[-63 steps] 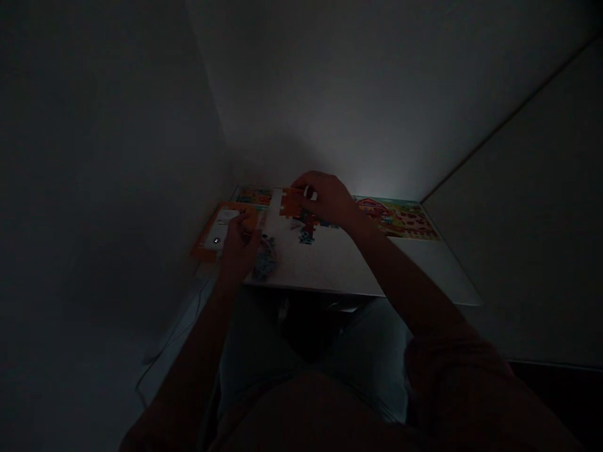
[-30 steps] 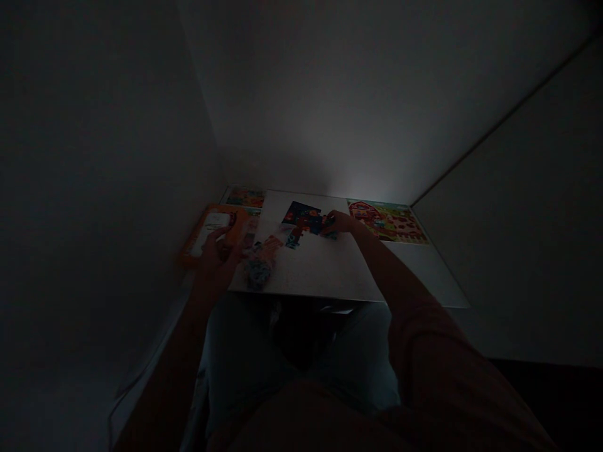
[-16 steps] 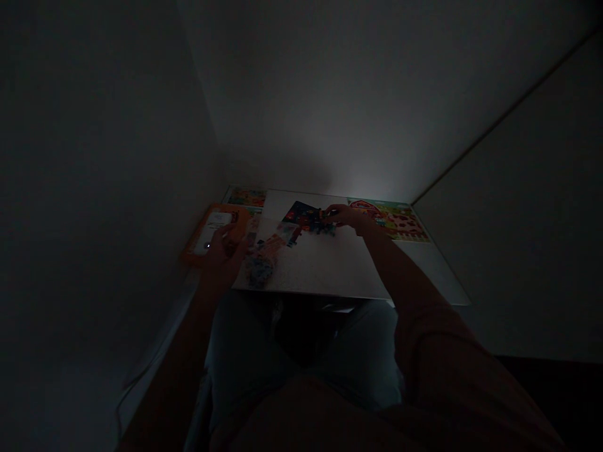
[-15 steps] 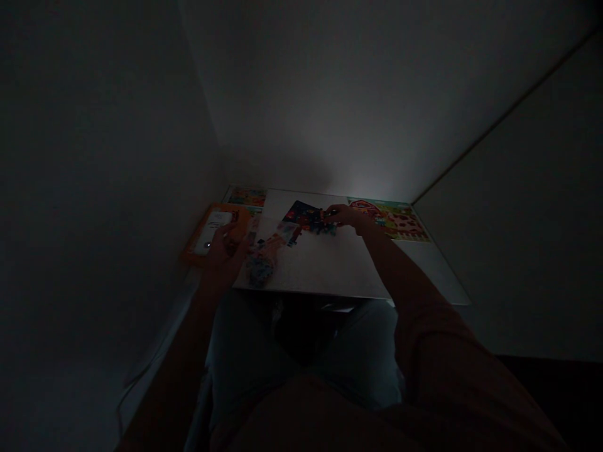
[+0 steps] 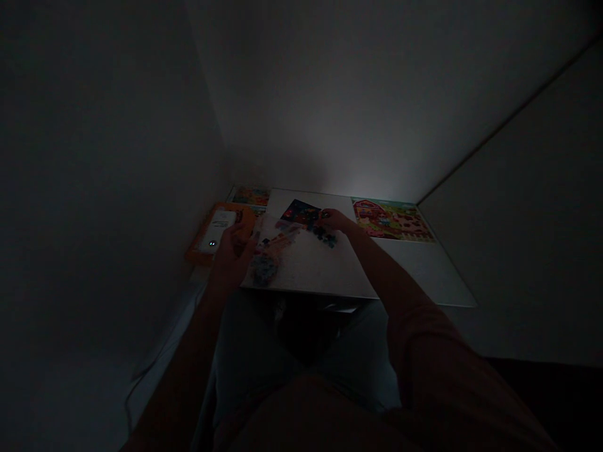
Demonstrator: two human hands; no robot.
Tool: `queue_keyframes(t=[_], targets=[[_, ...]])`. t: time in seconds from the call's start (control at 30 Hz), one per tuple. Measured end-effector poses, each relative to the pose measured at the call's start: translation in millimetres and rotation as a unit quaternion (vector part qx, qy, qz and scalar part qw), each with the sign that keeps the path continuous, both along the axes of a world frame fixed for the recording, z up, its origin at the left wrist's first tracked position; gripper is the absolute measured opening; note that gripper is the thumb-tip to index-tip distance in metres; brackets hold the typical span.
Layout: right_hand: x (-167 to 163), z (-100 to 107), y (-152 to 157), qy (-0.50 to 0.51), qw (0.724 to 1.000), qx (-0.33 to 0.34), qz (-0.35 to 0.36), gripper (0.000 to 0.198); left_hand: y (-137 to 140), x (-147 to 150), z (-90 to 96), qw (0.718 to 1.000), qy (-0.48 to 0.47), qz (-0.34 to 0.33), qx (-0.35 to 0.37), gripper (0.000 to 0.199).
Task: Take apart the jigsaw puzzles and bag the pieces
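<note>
1. On the left is a flat orange thing (image 5: pixel 194 255) with a white part (image 5: pixel 220 230). Short dark lines on the white look like writing, but they are too small and dim to read. A little round dark mark (image 5: pixel 212 243) is near its bottom.
2. The left hand (image 5: pixel 230 257) covers some of the orange thing. Its fingers are bent, with a gap by the thumb. They are at the clear bag (image 5: pixel 267 269), but I cannot tell if they pinch it.
3. The bag has puzzle bits in it and lies near the front of the white table (image 5: pixel 330 273).
4. The dark blue puzzle (image 5: pixel 298 210) lies flat at the back. The right hand (image 5: pixel 332 220) hides its right side. Its fingers point down; I cannot tell what they pinch.
5. Small loose pieces (image 5: pixel 326 236) lie just below that hand.
6. A farm picture (image 5: pixel 396 221) with a red barn is at the back right.
</note>
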State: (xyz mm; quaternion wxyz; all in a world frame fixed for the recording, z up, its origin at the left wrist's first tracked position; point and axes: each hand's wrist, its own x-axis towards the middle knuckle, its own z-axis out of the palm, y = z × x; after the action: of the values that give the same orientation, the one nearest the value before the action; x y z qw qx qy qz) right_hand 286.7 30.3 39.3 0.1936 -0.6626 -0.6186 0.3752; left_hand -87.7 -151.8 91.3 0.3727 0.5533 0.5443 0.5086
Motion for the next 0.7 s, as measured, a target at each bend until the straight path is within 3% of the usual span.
queue_keyframes(t=[0.27,0.47,0.7], targets=[[-24.6,5.6,3.0,0.014,1.000,0.004,-0.015,0.038,-13.3,6.8,12.3,1.000,-0.004,0.001,-0.005,0.062],[-39.3,14.3,3.4,0.019,1.000,0.007,-0.005,0.037,-17.0,8.4,13.9,0.999,-0.032,0.002,-0.016,0.065],[-19.2,51.3,-4.1,0.062,0.995,0.077,-0.004,0.038,-10.2,5.0,1.1,1.000,-0.027,-0.004,-0.006,0.063]])
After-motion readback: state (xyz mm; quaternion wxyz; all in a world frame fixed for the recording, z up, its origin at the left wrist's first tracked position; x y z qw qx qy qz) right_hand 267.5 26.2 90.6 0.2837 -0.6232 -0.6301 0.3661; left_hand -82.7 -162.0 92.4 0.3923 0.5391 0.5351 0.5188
